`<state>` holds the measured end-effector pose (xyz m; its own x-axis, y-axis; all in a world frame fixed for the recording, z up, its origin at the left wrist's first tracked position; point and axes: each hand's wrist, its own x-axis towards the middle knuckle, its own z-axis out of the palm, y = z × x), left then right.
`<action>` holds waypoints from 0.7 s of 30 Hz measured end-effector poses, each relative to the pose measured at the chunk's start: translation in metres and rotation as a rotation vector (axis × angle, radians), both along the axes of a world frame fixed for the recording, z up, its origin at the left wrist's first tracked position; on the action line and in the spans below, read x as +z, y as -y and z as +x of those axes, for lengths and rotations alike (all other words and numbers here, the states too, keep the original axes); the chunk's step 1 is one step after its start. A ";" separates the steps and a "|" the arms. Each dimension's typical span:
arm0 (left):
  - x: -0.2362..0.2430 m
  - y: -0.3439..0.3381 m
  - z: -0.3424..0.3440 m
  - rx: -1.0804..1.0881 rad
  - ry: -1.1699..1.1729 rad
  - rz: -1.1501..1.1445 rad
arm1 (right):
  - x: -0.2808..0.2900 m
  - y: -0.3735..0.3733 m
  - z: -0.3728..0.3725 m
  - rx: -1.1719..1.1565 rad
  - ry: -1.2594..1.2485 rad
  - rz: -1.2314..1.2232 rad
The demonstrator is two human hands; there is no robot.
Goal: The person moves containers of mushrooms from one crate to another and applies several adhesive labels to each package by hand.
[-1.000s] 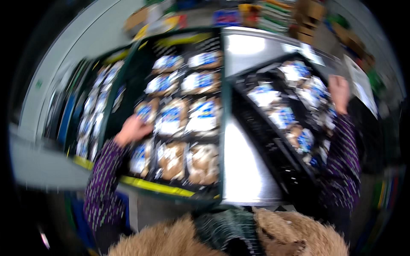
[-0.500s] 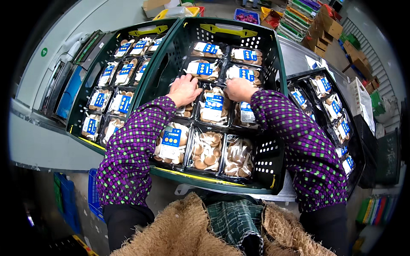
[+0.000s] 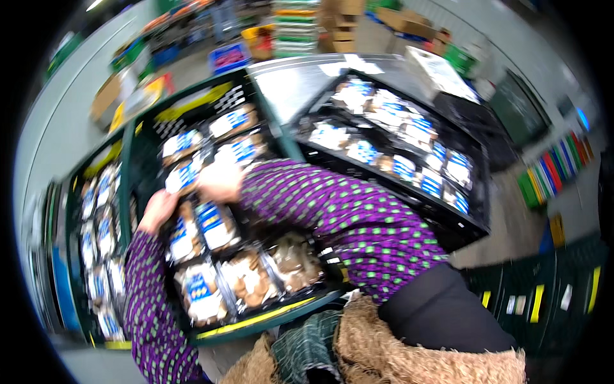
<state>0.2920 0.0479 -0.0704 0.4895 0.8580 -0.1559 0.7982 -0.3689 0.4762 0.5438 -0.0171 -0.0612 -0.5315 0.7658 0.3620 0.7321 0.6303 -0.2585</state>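
Clear-wrapped packs of brown-capped mushrooms with blue-and-white labels sit in rows in a dark green crate [image 3: 268, 109] in front of me. My left hand [image 3: 158, 210] is at the crate's left side, its fingertips by the near corner of one mushroom pack [image 3: 183, 175]. Just right of that pack, my right hand [image 3: 219, 182] reaches in above a labelled mushroom pack [image 3: 216, 225]. Motion blur smears the fingers of both hands, so their grip does not show. Nearest me lies an unlabelled mushroom pack [image 3: 248, 278]. My right sleeve covers part of the crate's right side.
On the left stands another green crate [image 3: 96, 168] of mushroom packs. A black crate [image 3: 476, 221] holding more packs rests on the metal table [image 3: 288, 80] at right. Farther back are a blue crate [image 3: 229, 57] and stacked crates [image 3: 295, 29]. Dark crates [image 3: 511, 313] stand low at right.
The view has swung to the right, so the black crate shows more fully and the green crates sit farther left. Both hands remain within the middle crate, now closer together.
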 end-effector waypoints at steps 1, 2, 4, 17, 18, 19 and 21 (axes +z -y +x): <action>0.006 0.001 -0.009 -0.129 -0.140 0.118 | 0.036 0.010 -0.012 -0.058 0.012 0.038; 0.005 -0.005 -0.010 -0.064 -0.113 0.105 | 0.061 0.011 -0.008 -0.051 -0.058 0.198; -0.029 -0.030 -0.033 -0.040 -0.077 0.155 | 0.121 0.013 0.009 -0.116 -0.156 0.413; -0.032 0.025 0.019 0.315 0.069 0.386 | 0.246 0.222 0.454 -0.705 0.313 -0.001; -0.033 0.015 0.025 0.359 -0.003 0.411 | 0.232 0.239 0.489 -0.818 0.340 -0.149; -0.041 0.004 0.030 0.304 0.011 0.506 | 0.218 0.254 0.521 -0.931 0.364 -0.299; -0.032 -0.001 0.047 0.254 -0.016 0.525 | 0.171 0.270 0.573 -1.031 0.171 -0.396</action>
